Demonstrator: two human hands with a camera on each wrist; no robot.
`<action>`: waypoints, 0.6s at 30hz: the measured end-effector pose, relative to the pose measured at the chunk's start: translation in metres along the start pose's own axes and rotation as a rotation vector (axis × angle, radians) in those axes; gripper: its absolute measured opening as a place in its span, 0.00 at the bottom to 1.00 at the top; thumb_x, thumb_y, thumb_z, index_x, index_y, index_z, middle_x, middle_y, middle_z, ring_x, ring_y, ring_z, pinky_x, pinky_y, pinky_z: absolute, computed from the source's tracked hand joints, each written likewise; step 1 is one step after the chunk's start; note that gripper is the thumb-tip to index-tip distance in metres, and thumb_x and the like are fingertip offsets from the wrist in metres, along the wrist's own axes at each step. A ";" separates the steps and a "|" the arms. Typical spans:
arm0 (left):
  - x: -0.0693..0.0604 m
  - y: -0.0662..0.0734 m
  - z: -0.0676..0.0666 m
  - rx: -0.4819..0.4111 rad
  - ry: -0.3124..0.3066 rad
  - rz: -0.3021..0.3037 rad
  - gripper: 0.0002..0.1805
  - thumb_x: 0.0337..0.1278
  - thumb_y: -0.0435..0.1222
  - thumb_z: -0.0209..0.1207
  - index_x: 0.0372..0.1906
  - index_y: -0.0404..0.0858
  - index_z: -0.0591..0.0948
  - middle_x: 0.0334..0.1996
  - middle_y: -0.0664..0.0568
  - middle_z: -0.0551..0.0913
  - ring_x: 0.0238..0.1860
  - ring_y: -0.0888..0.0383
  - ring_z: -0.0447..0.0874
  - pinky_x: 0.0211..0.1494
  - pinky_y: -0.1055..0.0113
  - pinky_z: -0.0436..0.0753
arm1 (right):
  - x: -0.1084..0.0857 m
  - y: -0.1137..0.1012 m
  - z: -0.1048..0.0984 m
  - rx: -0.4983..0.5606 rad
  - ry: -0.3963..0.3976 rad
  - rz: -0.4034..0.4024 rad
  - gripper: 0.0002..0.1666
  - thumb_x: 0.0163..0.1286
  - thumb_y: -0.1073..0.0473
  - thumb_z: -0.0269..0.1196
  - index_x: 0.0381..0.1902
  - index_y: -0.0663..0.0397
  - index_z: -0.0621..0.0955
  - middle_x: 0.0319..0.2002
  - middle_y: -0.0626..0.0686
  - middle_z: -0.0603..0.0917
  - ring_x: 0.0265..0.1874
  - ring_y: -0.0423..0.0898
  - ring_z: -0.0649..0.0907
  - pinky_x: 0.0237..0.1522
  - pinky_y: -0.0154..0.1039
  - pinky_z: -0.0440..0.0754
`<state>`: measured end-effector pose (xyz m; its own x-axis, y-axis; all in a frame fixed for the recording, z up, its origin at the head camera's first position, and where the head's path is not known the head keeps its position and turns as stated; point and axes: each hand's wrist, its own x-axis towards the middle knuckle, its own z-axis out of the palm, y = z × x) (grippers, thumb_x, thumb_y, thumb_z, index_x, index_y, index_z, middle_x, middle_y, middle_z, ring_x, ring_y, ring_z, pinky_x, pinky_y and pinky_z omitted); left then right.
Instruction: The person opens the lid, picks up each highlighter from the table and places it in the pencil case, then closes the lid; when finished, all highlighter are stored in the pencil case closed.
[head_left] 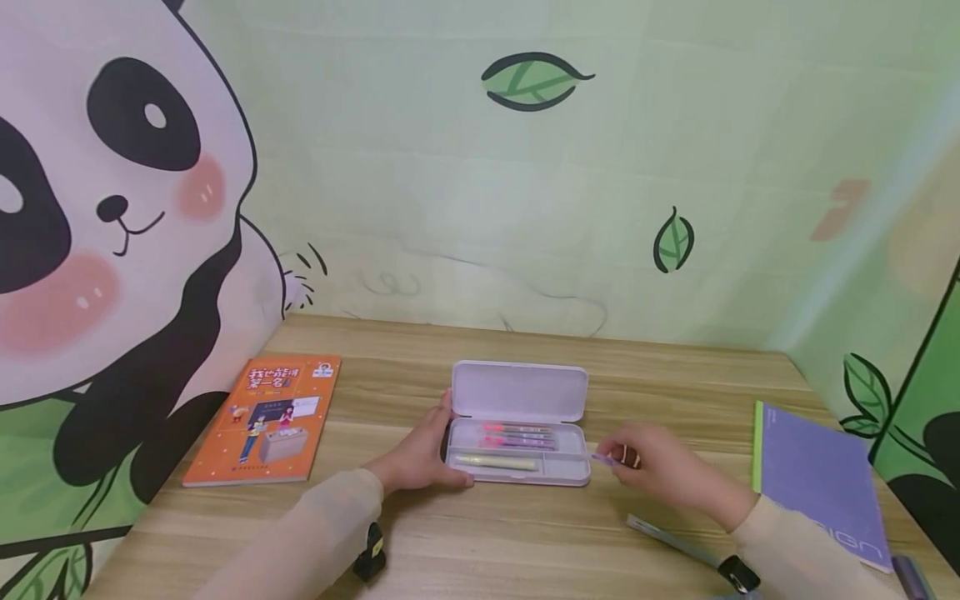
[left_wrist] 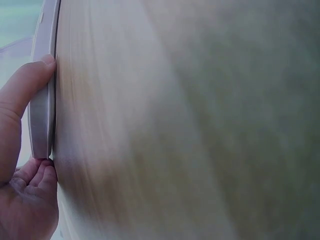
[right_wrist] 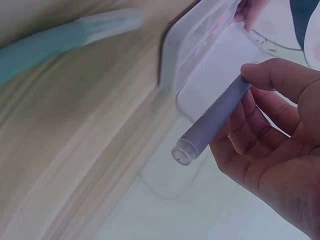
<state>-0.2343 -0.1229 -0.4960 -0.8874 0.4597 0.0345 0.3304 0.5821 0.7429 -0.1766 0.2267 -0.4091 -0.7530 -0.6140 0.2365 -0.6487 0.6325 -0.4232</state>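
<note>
Right wrist view: right hand's (right_wrist: 287,165) curled fingers and thumb pinch a purple pen (right_wrist: 212,120) just beside the open pencil case (head_left: 567,467), midway between the tabletop's (head_left: 397,350) side edges. Left hand (head_left: 420,454), thumb and fingers apart, grips its left end; inside, pink-tipped pens (head_left: 521,437) lie behind a yellowish pen (head_left: 498,462).

2 hands (head_left: 420,454) (head_left: 660,467), 1 pencil case (head_left: 519,393), 1 held pen (right_wrist: 215,120), 1 book (head_left: 266,421), 1 notebook (head_left: 817,475).

Between an orange book (head_left: 262,421) and a purple notebook (head_left: 813,471), an open pencil case (head_left: 520,393) is gripped by the left hand (head_left: 420,454); a purple pen (head_left: 603,458) is pinched by the right hand (head_left: 667,468).
</note>
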 end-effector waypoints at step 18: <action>0.001 -0.002 0.001 0.003 -0.005 -0.005 0.77 0.31 0.48 0.79 0.77 0.38 0.33 0.68 0.42 0.62 0.69 0.50 0.58 0.75 0.53 0.54 | 0.066 -0.033 0.027 0.003 -0.110 -0.079 0.08 0.58 0.71 0.63 0.36 0.59 0.83 0.29 0.48 0.78 0.29 0.41 0.78 0.32 0.30 0.78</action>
<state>-0.2354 -0.1234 -0.4982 -0.8875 0.4601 0.0273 0.3270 0.5866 0.7409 -0.2019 0.1522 -0.4029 -0.6829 -0.7099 0.1722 -0.7050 0.5788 -0.4098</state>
